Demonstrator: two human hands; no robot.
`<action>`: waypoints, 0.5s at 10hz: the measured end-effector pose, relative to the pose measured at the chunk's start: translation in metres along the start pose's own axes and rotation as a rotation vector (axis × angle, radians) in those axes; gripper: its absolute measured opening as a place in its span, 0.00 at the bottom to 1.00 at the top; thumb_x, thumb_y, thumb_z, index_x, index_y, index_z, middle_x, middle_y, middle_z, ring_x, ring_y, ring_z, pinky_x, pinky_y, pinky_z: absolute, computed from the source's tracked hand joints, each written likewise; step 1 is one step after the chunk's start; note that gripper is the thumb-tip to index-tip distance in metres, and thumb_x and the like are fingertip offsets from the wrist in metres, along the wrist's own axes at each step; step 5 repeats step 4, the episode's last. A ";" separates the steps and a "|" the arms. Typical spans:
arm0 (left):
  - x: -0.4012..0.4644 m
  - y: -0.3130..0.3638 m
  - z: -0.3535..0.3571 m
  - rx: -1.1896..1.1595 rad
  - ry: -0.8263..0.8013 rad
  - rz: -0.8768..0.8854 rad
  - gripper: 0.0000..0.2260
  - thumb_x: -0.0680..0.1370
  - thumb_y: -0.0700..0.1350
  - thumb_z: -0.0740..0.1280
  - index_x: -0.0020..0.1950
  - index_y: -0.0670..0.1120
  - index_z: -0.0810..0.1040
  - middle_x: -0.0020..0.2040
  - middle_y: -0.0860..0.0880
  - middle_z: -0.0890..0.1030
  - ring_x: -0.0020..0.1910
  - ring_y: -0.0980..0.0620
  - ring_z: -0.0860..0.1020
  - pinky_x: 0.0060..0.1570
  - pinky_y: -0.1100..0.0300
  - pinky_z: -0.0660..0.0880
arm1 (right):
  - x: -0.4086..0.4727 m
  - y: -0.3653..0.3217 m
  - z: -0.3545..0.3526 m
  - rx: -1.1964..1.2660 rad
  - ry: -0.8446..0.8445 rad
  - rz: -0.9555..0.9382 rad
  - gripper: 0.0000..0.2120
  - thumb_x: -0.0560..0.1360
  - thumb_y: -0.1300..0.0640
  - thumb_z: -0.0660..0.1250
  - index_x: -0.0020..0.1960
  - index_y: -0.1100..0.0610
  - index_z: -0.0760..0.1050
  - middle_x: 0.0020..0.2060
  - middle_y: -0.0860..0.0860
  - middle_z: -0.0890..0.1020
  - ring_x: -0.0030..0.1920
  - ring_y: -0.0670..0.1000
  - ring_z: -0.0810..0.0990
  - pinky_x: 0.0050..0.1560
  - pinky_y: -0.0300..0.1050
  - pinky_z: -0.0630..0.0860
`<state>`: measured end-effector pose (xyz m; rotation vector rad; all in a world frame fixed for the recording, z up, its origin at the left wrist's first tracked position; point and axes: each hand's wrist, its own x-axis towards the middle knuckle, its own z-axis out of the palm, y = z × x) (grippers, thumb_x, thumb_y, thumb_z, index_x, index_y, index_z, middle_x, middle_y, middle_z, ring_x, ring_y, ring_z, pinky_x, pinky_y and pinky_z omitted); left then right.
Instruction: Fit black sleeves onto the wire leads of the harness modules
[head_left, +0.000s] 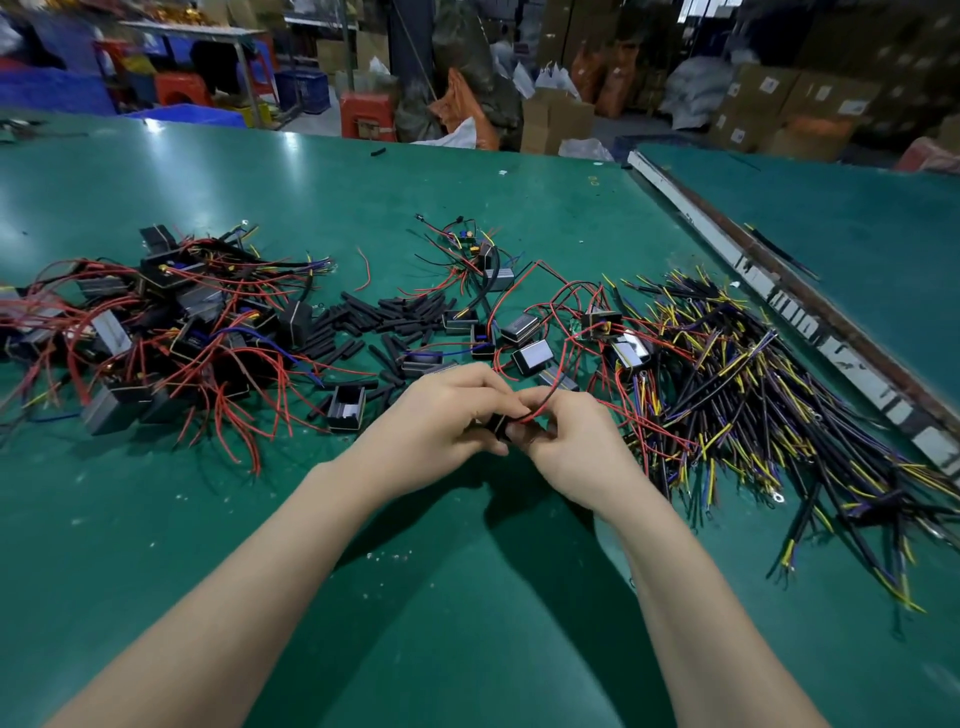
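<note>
From the head camera, you are holding your left hand (441, 410) and right hand (566, 441) together above the green table (467, 571). Both are pinching a small black piece (496, 423), likely a sleeve or module, with a red wire (540, 402) feeding into it, probably to steady the lead for threading. Loose black sleeves (384, 317) are lying just beyond, within reach. No bins are holding anything here; modules (156, 322) are piling on the table at your left.

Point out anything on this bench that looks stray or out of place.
One black sleeve lies alone near the far edge of the green table, well apart from the main sleeve pile. A single loose red wire also lies apart from any module. Nothing looks damaged.
</note>
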<state>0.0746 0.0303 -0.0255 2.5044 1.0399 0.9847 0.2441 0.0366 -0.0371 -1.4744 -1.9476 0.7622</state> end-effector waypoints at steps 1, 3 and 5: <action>-0.002 -0.003 0.002 -0.024 -0.002 0.013 0.15 0.66 0.30 0.74 0.51 0.39 0.83 0.47 0.43 0.80 0.45 0.53 0.77 0.47 0.61 0.74 | -0.001 -0.002 0.005 -0.071 0.044 0.033 0.09 0.75 0.58 0.68 0.48 0.43 0.78 0.34 0.43 0.77 0.33 0.46 0.69 0.39 0.39 0.66; -0.004 -0.009 0.005 0.008 -0.046 -0.127 0.15 0.68 0.35 0.75 0.54 0.39 0.81 0.51 0.46 0.80 0.50 0.48 0.78 0.52 0.70 0.69 | 0.001 -0.001 0.008 -0.134 0.028 0.086 0.08 0.75 0.51 0.69 0.54 0.46 0.80 0.48 0.49 0.83 0.49 0.55 0.76 0.58 0.53 0.72; 0.001 -0.006 0.002 0.121 -0.088 -0.210 0.24 0.71 0.44 0.74 0.66 0.47 0.75 0.57 0.49 0.79 0.57 0.47 0.75 0.58 0.65 0.66 | 0.000 -0.002 -0.005 -0.045 0.053 0.058 0.14 0.73 0.51 0.72 0.58 0.49 0.79 0.52 0.47 0.82 0.56 0.50 0.77 0.61 0.49 0.71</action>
